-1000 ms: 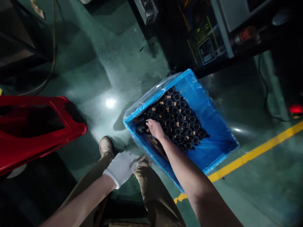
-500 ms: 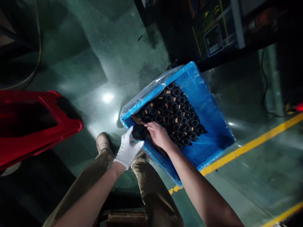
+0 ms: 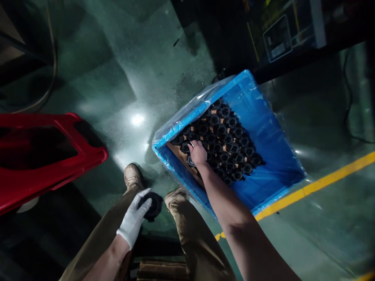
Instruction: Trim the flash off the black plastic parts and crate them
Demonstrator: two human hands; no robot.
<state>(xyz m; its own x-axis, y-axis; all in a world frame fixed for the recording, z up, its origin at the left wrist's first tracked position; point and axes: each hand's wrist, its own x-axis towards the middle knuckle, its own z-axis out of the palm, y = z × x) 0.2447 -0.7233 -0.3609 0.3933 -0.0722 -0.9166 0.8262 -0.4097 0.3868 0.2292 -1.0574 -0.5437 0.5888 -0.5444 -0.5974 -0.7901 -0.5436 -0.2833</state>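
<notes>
My left hand [image 3: 133, 218], in a white glove, is closed around a black round part [image 3: 156, 210] with a notched rim, held low above the floor between my legs. My bare right hand [image 3: 198, 153] is over the blue crate [image 3: 272, 132], fingers pinched together. A small pale sliver shows at its fingertips, too small to name. Under that hand, rows of black ring-topped parts [image 3: 225, 138] stand in the crate, with brown cardboard pieces [image 3: 175, 149] between and beside them. Some parts are hidden by my hand and forearm.
Clear plastic film [image 3: 187, 113] covers the crate's rim and sides. A red plastic frame [image 3: 84, 168] stands at the left. A yellow line [image 3: 322, 183] runs across the green floor on the right. Below are my shoes [image 3: 132, 176] and a wooden slatted surface [image 3: 162, 270].
My left hand has drawn the black round part out of the crate area, down and to the left. My right hand has moved slightly up and right, over the rows of parts.
</notes>
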